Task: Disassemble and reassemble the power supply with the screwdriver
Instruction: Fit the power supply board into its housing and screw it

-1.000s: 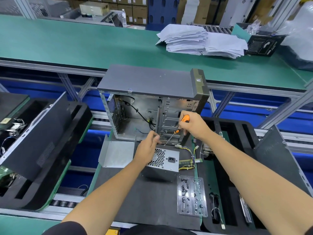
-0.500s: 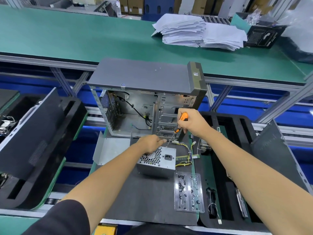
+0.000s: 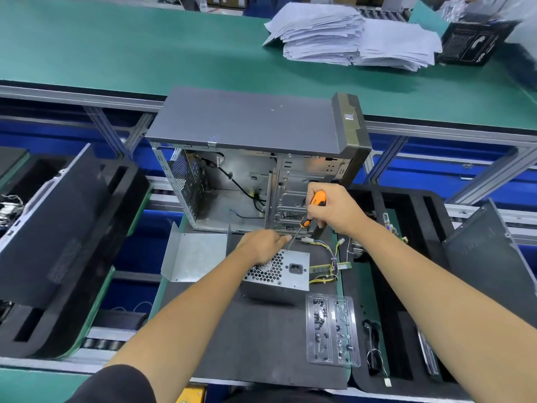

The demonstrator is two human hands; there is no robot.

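Note:
The grey power supply (image 3: 286, 273) lies on a dark mat in front of the open computer case (image 3: 255, 158), its honeycomb fan grille and socket facing me. My left hand (image 3: 263, 245) rests on its top rear edge, fingers curled over the corner. My right hand (image 3: 334, 212) grips the orange-and-black screwdriver (image 3: 312, 209), whose thin shaft slants down to the supply's top edge by my left fingertips. Yellow and purple cables (image 3: 328, 257) trail from the supply to the right.
A clear plastic tray (image 3: 331, 333) with several screws lies right of the supply. A bent metal plate (image 3: 194, 257) sits to its left. Black foam carriers flank the mat (image 3: 255, 344). Paper stacks (image 3: 348, 36) lie on the green bench behind.
My left hand has slid from the supply's fan face up to its top rear edge. The screwdriver tip has come down close to my left fingers. The view has drifted slightly.

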